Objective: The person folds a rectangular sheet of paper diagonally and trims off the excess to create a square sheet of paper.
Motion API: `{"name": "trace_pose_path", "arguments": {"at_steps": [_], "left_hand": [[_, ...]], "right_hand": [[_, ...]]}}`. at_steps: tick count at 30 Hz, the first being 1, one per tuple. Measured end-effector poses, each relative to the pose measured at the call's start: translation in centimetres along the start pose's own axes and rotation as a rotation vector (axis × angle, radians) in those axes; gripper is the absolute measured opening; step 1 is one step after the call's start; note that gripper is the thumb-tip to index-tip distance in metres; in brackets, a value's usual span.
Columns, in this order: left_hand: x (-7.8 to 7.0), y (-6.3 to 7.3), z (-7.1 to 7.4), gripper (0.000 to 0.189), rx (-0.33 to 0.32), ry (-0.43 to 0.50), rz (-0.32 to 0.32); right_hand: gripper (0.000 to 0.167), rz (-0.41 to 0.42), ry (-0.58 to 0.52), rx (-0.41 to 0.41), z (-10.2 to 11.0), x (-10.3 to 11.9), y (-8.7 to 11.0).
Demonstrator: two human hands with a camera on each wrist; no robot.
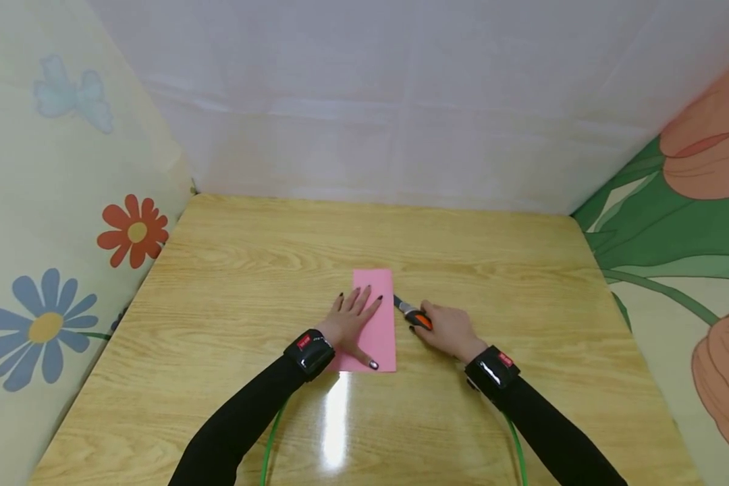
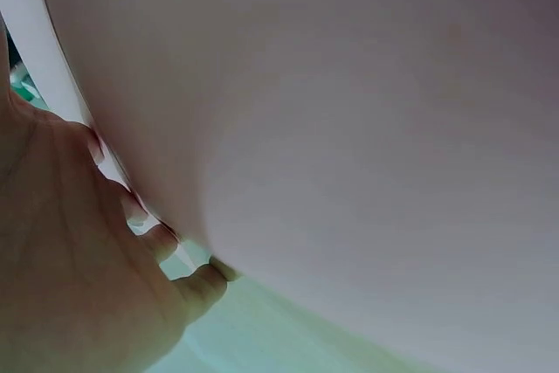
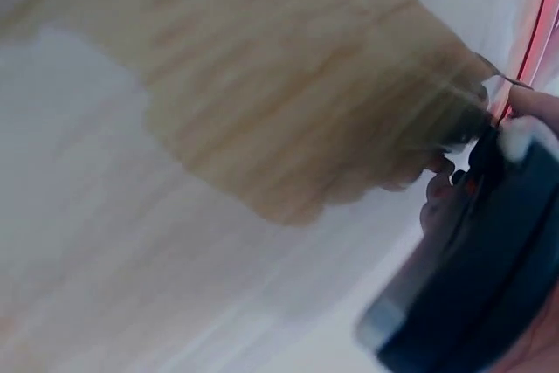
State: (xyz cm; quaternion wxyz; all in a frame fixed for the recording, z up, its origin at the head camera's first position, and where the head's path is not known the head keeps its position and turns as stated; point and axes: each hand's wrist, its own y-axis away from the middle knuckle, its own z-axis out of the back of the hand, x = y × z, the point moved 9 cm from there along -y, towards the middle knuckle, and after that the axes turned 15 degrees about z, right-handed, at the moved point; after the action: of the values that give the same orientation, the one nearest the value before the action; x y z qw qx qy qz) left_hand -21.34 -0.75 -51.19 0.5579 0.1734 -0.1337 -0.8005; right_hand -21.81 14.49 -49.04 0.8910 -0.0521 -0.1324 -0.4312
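Note:
A pink sheet of paper [image 1: 381, 337] lies on the table in the head view, its long side running away from me. My left hand [image 1: 349, 325] rests on it with the fingers spread and straight. In the left wrist view, the left hand [image 2: 79, 251] shows its palm side, fingertips against a pale surface. Just right of the paper, my right hand [image 1: 451, 329] grips a utility knife [image 1: 408, 311] with an orange and black handle. Its tip points at the paper's right edge. The dark handle [image 3: 476, 277] looms large and blurred in the right wrist view.
The wood-grain table [image 1: 249, 270] spreads around both hands, with a bright reflection near its front. A white sheet [image 1: 364, 135] hangs behind it. Flower-printed cloths stand at the left and right sides. A green cable [image 1: 271, 439] runs from each wrist band.

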Motion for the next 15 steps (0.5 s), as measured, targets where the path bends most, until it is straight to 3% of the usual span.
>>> {"name": "trace_pose_path", "arguments": {"at_steps": [7, 15], "left_hand": [[-0.18, 0.06, -0.01, 0.129, 0.017, -0.021, -0.003], [0.02, -0.18, -0.34, 0.129, 0.029, -0.017, 0.008]], "right_hand": [[0.03, 0.006, 0.048, -0.017, 0.39, -0.67, 0.31], [0.03, 0.006, 0.028, -0.022, 0.54, -0.7, -0.29]]}}
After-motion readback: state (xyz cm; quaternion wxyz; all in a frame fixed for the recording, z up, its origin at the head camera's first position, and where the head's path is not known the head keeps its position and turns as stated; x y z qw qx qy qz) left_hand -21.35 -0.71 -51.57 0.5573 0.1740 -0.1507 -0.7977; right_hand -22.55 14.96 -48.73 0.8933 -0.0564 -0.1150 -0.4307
